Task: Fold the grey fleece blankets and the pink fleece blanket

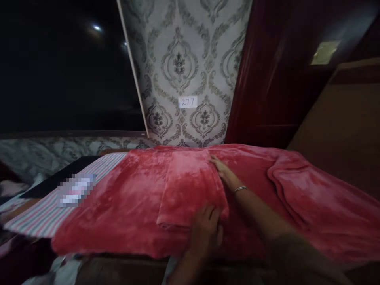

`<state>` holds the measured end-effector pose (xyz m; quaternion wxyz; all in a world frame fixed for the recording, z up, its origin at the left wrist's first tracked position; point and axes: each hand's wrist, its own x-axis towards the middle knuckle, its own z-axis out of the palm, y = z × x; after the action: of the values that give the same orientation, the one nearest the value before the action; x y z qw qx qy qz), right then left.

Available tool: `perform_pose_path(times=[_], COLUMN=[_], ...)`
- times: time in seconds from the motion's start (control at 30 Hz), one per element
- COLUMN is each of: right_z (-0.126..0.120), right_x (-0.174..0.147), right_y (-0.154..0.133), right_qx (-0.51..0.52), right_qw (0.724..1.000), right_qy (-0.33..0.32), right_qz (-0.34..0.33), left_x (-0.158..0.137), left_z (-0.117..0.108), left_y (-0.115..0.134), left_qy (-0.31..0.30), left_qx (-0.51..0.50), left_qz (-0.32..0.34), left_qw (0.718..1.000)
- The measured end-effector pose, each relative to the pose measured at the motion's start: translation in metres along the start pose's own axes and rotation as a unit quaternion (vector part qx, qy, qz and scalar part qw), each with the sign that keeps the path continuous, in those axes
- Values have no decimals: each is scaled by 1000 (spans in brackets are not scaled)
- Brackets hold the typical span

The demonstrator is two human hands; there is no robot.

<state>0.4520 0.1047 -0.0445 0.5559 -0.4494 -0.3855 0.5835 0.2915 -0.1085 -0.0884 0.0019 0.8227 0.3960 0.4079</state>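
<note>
A plush red blanket (118, 206) is spread out over a raised surface. In its middle lies a narrow folded section (190, 186) of the same cloth, its layers showing at the near edge. My left hand (207, 223) is at the near right corner of this section, fingers bent over the cloth; it is slightly blurred. Farther back, my right hand (220, 168) lies along the section's right edge with its fingers stretched out. A thin bracelet (240, 189) circles the right wrist.
Striped cloth (41, 215) shows on the left, with a pixelated item (77, 190) on it. Loose blanket folds (291, 190) spread right. Behind are a dark screen (68, 71), patterned wallpaper with a paper label (188, 101) reading 277, and a dark red door or panel (273, 79).
</note>
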Motion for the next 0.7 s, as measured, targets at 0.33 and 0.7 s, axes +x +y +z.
perform_pose_path(times=[0.33, 0.7], right_z=[3, -50], right_x=[56, 40], right_y=[-10, -5], right_qx=[-22, -107], right_qw=[996, 977], right_qy=[23, 156], right_qz=[-86, -102], left_x=[-5, 17], left_z=[29, 57], left_y=[-15, 25], left_qy=[58, -91], left_qx=[34, 89], left_qz=[12, 70], left_qw=[998, 989])
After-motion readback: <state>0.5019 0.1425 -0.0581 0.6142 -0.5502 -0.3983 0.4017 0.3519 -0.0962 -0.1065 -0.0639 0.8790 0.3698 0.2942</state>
